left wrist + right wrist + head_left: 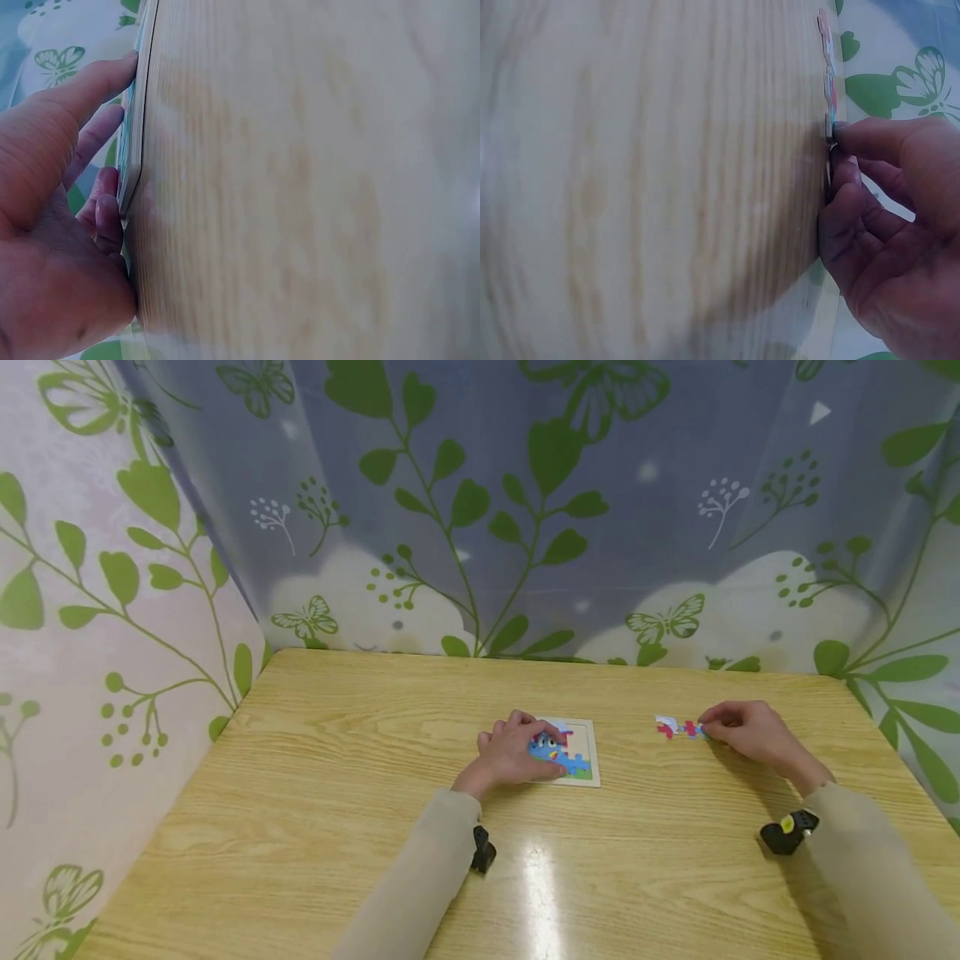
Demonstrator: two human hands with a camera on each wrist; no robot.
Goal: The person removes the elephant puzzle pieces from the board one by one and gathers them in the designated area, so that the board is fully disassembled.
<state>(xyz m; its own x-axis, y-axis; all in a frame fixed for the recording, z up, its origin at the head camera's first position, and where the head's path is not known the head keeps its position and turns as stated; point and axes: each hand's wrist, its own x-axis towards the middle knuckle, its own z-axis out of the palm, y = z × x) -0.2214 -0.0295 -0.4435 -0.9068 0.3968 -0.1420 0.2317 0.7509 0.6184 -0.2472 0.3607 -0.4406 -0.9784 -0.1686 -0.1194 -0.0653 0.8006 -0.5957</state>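
Note:
A small jigsaw puzzle in a pale frame lies on the table, with a blue cartoon figure partly assembled and bare tray at its upper right. My left hand rests on its left side, thumb and index finger spread over the picture. In the left wrist view, fingertips touch the board's edge. To the right, my right hand pinches a puzzle piece at the table surface, its fingers covering part of it. Beside it lie loose puzzle pieces, red, white and blue.
The wooden table runs back to a patterned curtain, with similar fabric at both sides. Black wrist devices are worn at both sleeves. Glare shows on the near tabletop.

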